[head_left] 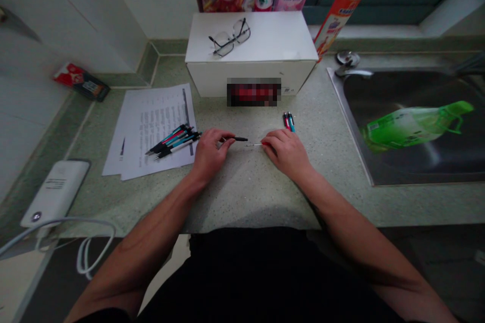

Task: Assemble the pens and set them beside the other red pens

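Note:
In the head view my left hand pinches a slim black pen part between thumb and fingers, its end pointing right. Opposite it, my right hand is closed on a red pen part, mostly hidden by the fingers. A thin pale pen refill sticks out of it to the left. A small gap separates the refill tip from the black part. Just beyond my right hand lie a red and a blue pen piece, partly covered by the hand. Several assembled-looking pens rest in a bundle left of my left hand.
Printed sheets lie under the pens. A white box with glasses on top stands behind. At right, a green bottle is in the sink. A power bank with a cable sits at left.

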